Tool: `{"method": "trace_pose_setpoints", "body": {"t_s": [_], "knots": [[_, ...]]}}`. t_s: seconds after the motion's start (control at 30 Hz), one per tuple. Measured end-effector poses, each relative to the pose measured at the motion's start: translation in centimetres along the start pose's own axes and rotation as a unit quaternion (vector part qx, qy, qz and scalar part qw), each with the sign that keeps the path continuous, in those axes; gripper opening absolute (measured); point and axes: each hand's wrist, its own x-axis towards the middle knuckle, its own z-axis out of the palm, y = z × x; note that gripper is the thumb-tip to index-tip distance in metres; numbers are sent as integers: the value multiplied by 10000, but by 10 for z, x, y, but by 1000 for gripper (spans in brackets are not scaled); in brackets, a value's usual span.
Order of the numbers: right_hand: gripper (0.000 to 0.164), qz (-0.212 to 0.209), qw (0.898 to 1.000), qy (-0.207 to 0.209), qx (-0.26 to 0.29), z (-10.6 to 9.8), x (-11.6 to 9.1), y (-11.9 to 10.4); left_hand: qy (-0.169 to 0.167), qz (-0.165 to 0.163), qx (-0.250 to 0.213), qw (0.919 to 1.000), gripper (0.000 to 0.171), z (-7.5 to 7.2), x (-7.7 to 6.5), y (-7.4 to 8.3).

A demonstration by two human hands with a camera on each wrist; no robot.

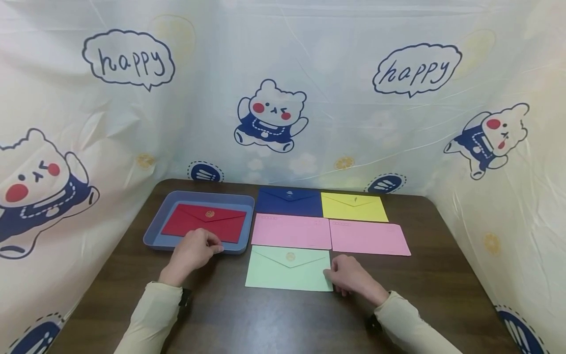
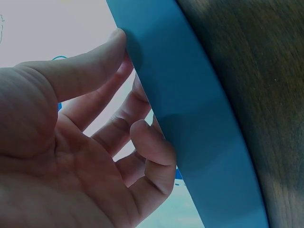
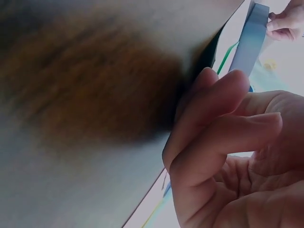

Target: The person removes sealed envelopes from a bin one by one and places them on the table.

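Note:
My left hand [image 1: 193, 251] is over the near rim of a blue tray [image 1: 152, 242]. In the left wrist view its bent fingers and thumb [image 2: 90, 66] meet the tray's rim, with a gap between them. A red envelope [image 1: 212, 227] with a gold seal lies in the tray, just beyond that hand. My right hand [image 1: 353, 276] is at the right edge of a light green envelope [image 1: 283, 276], which lies flat on the table. Its thumb and forefinger are at that edge; the other fingers [image 3: 194, 183] curl inward in the right wrist view, and the contact is hidden.
Behind the green envelope lie two pink envelopes [image 1: 292, 232] side by side. Farther back are a blue envelope [image 1: 289, 205] and a yellow envelope [image 1: 353, 209]. They lie on a dark wooden table [image 1: 247, 324], with a printed curtain [image 1: 336, 64] around its back and sides.

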Motion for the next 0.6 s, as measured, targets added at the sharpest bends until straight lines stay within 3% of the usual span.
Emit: {"method": "trace_pose_setpoints", "body": {"t_s": [0.6], "knots": [[27,-215,9991,15,-373,0,1,-1,9,-19,-27,10000,27,1,0,-2]]}}
